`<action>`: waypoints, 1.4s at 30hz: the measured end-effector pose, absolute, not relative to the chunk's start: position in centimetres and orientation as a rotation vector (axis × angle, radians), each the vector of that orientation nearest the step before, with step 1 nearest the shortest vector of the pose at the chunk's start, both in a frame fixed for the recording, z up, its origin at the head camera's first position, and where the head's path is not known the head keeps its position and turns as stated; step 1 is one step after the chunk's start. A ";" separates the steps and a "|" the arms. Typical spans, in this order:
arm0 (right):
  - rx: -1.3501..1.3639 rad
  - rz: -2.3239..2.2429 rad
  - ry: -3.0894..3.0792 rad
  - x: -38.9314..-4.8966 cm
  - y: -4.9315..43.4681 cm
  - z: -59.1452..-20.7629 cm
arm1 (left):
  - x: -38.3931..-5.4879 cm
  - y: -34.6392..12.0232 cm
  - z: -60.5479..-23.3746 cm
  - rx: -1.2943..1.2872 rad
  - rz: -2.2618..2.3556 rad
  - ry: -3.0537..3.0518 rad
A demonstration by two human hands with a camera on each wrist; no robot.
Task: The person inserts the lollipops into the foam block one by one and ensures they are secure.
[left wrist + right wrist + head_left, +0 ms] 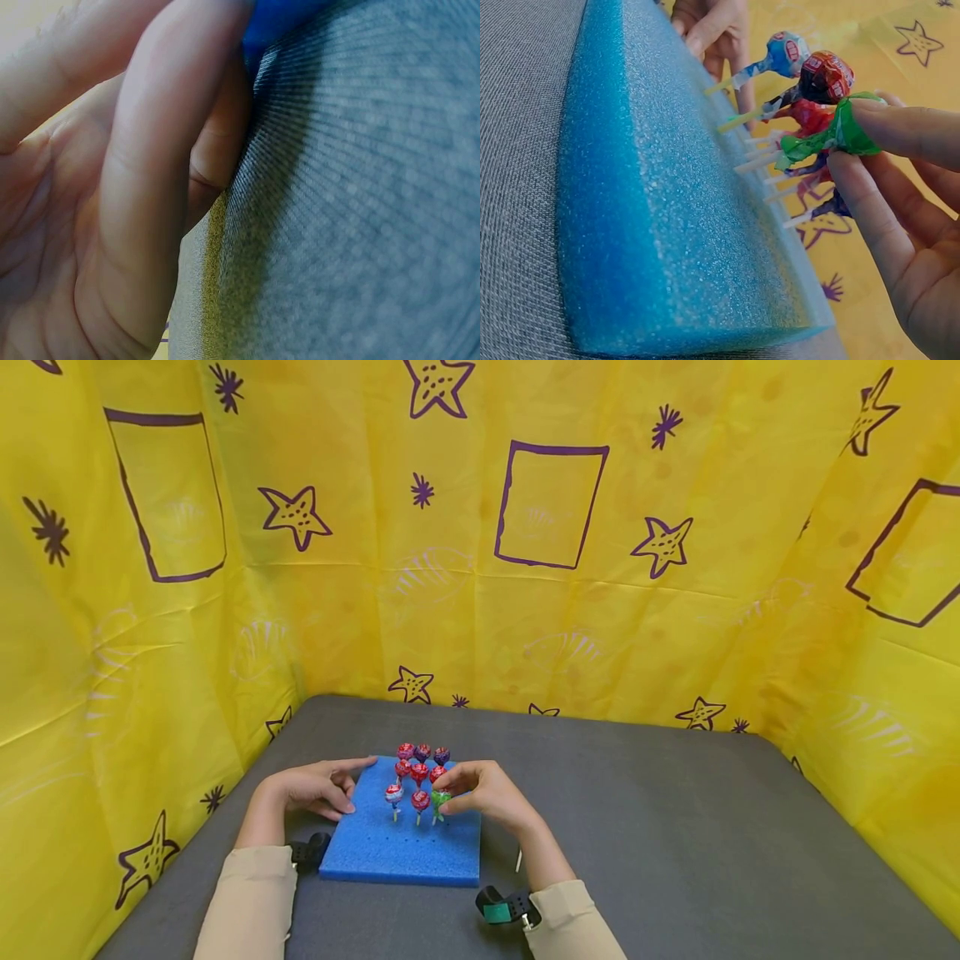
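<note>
A blue foam board (397,857) lies on the dark table with several wrapped lollipops standing in rows. My right hand (487,793) pinches the green wrapper of a lollipop (855,124) between thumb and finger; its white stick meets the foam in the right wrist view. Beside it in the front row stand a red lollipop (420,801) and a blue-and-white lollipop (393,793). Red and purple ones fill the rows behind. At the board's left edge, my left hand (318,787) touches the foam with its fingers spread along the side.
Small holes dot the board in front of the lollipops. A thin white stick (518,860) shows right of the board, beside my right forearm. Yellow patterned cloth (480,627) surrounds the grey table (637,843) at the back and sides.
</note>
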State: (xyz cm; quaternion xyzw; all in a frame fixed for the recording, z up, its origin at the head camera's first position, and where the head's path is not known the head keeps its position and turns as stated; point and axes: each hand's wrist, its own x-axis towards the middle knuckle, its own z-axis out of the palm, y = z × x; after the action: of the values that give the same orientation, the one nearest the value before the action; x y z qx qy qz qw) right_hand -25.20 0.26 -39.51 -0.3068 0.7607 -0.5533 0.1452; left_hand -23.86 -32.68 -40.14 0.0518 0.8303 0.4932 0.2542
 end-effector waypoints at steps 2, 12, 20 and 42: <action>-0.890 -1.587 2.193 -25.1 0.3 -39.5 | -23.9 -32.7 -40.1 0.140 1.341 2.256; -0.893 -1.576 2.180 -24.9 0.3 -39.3 | -23.9 -32.5 -40.0 0.136 1.339 2.259; -0.920 -1.583 2.138 -25.0 0.4 -39.3 | -23.8 -32.6 -40.0 0.167 1.327 2.257; -0.889 -1.597 2.173 -25.5 2.1 -38.5 | -23.7 -32.6 -40.0 0.188 1.345 2.255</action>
State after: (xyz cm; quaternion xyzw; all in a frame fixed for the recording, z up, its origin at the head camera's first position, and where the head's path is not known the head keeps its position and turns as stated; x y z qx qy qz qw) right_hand -25.53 2.09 -38.48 -0.3094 0.7565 -0.5562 0.1504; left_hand -23.75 -32.56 -39.97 0.0691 0.8291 0.4943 0.2518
